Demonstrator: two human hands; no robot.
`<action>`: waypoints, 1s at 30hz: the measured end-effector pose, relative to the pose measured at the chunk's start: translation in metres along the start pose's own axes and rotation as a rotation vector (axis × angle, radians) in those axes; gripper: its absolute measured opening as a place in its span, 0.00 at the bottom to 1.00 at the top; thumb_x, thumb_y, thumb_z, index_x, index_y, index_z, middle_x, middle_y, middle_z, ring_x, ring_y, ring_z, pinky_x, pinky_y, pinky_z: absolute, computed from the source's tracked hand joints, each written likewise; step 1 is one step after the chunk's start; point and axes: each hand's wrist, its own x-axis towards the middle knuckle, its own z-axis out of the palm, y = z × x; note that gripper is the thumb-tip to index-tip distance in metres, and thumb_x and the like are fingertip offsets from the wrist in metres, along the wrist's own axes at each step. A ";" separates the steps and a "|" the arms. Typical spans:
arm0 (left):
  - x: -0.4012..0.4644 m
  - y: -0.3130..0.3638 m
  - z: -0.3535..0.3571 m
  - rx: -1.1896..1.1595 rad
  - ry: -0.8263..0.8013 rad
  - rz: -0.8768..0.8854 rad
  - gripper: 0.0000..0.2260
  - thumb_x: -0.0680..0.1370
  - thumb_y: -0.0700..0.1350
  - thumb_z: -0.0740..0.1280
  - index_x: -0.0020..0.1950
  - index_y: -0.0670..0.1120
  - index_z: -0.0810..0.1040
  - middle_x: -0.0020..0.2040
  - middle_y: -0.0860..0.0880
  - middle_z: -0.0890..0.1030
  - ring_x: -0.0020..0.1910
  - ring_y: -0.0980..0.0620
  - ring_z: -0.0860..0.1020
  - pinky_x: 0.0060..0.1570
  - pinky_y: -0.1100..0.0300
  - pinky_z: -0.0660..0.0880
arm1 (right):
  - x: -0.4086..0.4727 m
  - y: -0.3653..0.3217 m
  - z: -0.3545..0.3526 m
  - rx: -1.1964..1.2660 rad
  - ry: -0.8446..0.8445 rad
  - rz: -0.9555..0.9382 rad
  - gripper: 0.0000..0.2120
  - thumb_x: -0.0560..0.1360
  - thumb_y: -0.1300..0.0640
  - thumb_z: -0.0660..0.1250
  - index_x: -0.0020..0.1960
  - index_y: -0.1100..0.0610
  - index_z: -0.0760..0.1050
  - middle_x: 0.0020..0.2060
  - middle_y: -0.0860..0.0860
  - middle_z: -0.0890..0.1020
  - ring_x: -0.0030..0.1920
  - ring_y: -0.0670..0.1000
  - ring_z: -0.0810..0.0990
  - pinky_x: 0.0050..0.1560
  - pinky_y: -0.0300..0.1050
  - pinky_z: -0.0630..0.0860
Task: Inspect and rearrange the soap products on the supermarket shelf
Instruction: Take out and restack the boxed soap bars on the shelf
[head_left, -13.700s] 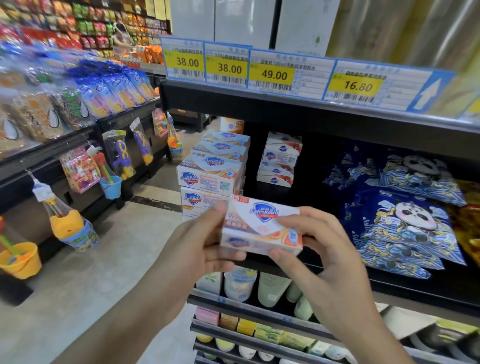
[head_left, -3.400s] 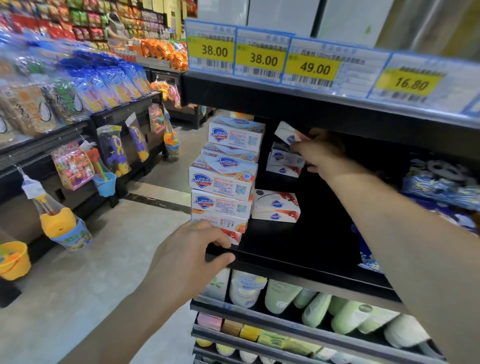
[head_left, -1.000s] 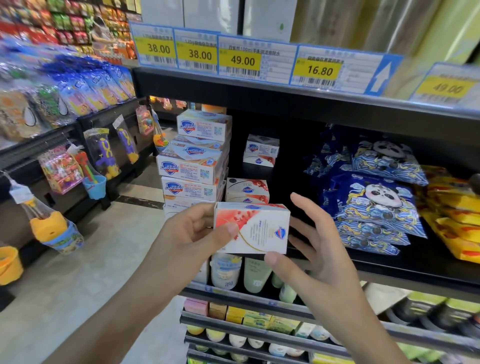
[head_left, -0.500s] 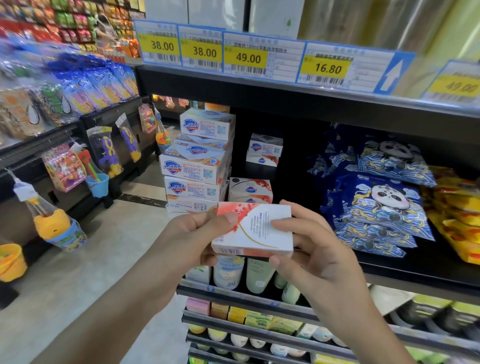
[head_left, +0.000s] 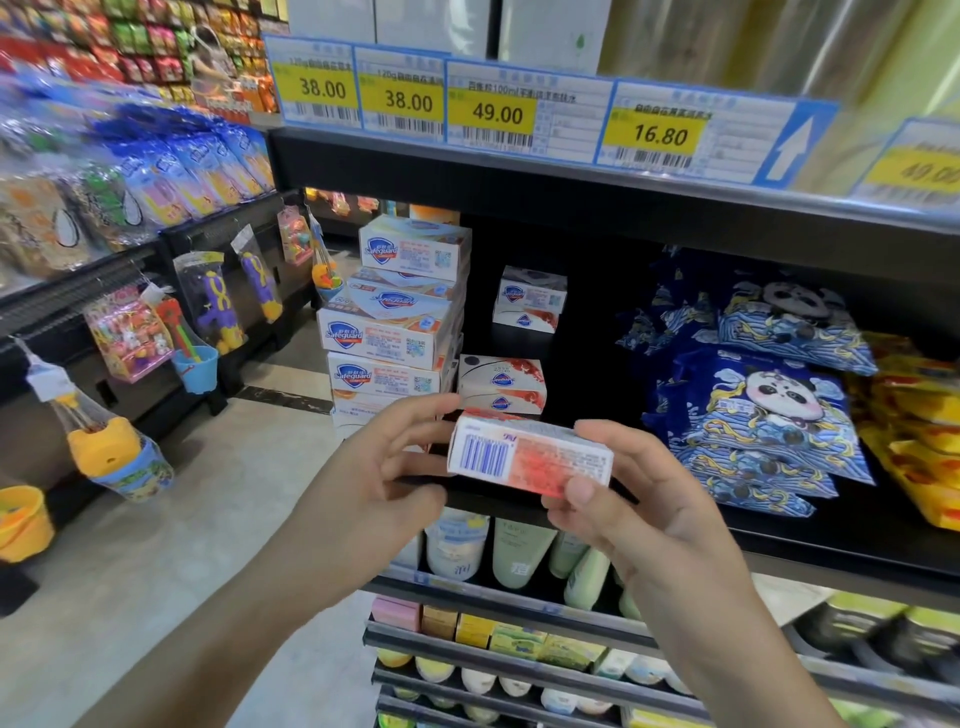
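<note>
Soap box (head_left: 530, 457), white with a red patch, is held in both hands in front of the near edge of the black shelf (head_left: 810, 540), a little left of the shelf's middle. Change from half a second ago: then its broad printed face with the logo was up; now the box is rolled so that a narrow side with a blue barcode and small print faces the camera. Right hand (head_left: 639, 514) grips the right end, thumb under the near edge, fingers curled over the top. Left hand (head_left: 374, 483) holds the left end more loosely, fingertips on the top and thumb below. Judgement: this is the inspection step, reading the barcode side; the box is not yet put back. On the shelf, far left, stands the tall stack of Safeguard boxes (head_left: 387, 332); just right of it a short pile of red-and-white boxes (head_left: 501, 387), and farther back another small pile (head_left: 530, 301). Panda-print blue packs (head_left: 753, 410) lie to the right, well apart from the soap. Likely destination is the red-and-white pile, which matches the held box in colour.
</note>
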 end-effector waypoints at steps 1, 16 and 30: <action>0.000 -0.001 0.001 0.006 -0.010 0.022 0.31 0.77 0.28 0.69 0.69 0.60 0.75 0.62 0.55 0.83 0.60 0.53 0.82 0.58 0.52 0.79 | 0.000 0.000 0.000 0.027 0.000 0.018 0.27 0.65 0.42 0.80 0.61 0.46 0.80 0.59 0.52 0.84 0.54 0.59 0.86 0.57 0.56 0.82; -0.001 0.005 0.006 -0.005 -0.038 0.101 0.20 0.75 0.43 0.74 0.66 0.53 0.78 0.61 0.55 0.84 0.63 0.52 0.81 0.64 0.47 0.76 | 0.000 -0.003 0.008 0.027 0.040 0.147 0.18 0.72 0.40 0.67 0.58 0.45 0.83 0.50 0.50 0.86 0.44 0.58 0.84 0.53 0.57 0.83; 0.001 0.006 0.011 -0.140 0.022 -0.172 0.11 0.78 0.46 0.71 0.60 0.51 0.80 0.50 0.52 0.88 0.49 0.56 0.86 0.49 0.58 0.79 | -0.009 0.008 0.017 -0.413 0.101 -0.133 0.36 0.68 0.39 0.75 0.73 0.32 0.64 0.65 0.36 0.76 0.63 0.41 0.78 0.57 0.43 0.79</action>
